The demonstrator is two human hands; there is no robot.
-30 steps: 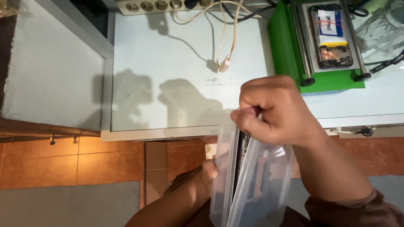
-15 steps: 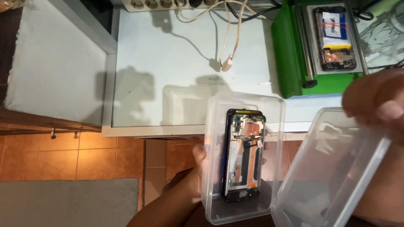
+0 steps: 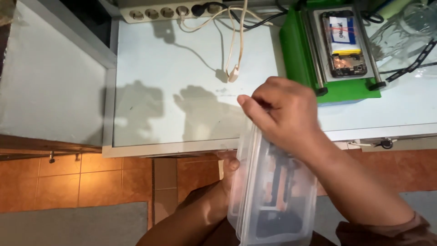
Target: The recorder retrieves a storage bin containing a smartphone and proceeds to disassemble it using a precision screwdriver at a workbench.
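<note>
My left hand [image 3: 230, 175] holds a clear plastic container [image 3: 273, 196] from below, at its left side, over the floor in front of the table. Inside it, blurred through the plastic, lies a dark opened phone [image 3: 277, 182]. My right hand [image 3: 282, 111] grips the top end of the container, fingers closed on the clear lid that covers it. The lid lies over the box; I cannot tell whether it is fully seated.
A pale glass-topped table [image 3: 182, 114] lies ahead. On it sit a green holder [image 3: 300, 54] with another opened phone [image 3: 343, 43], a white power strip [image 3: 159, 10] with cables [image 3: 234, 68], and clear plastic [image 3: 405, 32] at the far right. Orange floor tiles [image 3: 68, 182] show below.
The lid, held off to the right half a second ago with the phone exposed, is now back over the container under my right hand. The container stays in my left hand.
</note>
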